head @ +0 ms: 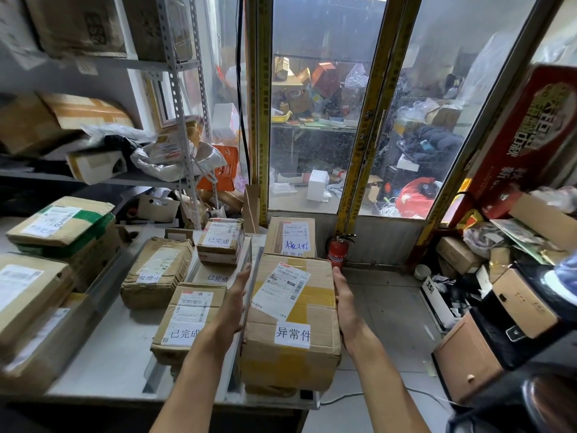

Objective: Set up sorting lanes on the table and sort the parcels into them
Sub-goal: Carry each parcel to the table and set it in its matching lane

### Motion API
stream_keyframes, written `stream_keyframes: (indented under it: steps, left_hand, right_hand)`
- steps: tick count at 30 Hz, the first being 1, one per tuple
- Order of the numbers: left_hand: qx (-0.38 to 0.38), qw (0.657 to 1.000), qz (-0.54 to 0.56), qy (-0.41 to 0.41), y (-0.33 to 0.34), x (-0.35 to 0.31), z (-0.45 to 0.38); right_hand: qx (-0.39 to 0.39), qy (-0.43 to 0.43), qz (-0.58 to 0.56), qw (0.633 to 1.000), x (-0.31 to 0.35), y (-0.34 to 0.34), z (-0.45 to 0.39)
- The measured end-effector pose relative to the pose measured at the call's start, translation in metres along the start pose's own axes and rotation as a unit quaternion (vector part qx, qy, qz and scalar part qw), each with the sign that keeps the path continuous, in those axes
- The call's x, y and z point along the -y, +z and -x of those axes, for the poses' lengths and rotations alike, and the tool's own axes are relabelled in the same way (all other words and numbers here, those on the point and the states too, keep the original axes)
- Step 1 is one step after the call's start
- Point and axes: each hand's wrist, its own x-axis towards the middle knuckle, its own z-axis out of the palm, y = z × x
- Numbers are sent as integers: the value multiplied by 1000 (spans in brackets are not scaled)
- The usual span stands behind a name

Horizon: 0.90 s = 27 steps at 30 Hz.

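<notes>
A large cardboard parcel with yellow tape, a shipping label and a white tag reading 异常件 sits at the table's right edge. My left hand lies flat with straight fingers against its left side. My right hand presses flat against its right side. Behind it stands another parcel with blue handwriting. Left of these lie a parcel tagged 已完成, a smaller one tagged 已完成, and a parcel tagged 处理中.
The grey table carries stacked boxes on its left. A metal shelf with packages stands behind. A red fire extinguisher stands by the glass doors. Boxes and clutter crowd the floor at right.
</notes>
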Motion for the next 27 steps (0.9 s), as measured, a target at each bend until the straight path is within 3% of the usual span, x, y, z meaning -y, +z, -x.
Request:
stream_keyframes:
  steps: [2,4,6,9,11,13,19,27]
  left_hand:
    - [0,1000,-4,8,-7,-2,7]
    - [-16,998,-20,58,-12,-10,24]
    - [-56,986,-103,117,-24,-17,44]
    - [-199,914,-295,196,-64,-10,66]
    - [-294,863,-366,189,-96,-3,89]
    - [-351,836,-392,156,-128,3,119]
    - [-446,806,-381,81,-224,30,167]
    - [-502,783,-365,39,-380,56,183]
  right_hand:
    - [-69,-38,118,990,7,6,10]
    - [-113,-92,288,946,19,12,18]
    - [-110,-164,409,891,35,30,21]
    - [-64,-249,536,804,44,81,19]
    - [-5,-284,567,773,41,127,25]
    - [48,-307,576,756,28,173,34]
    - [160,-318,584,729,-22,273,64]
    - [196,-323,612,695,-47,445,66]
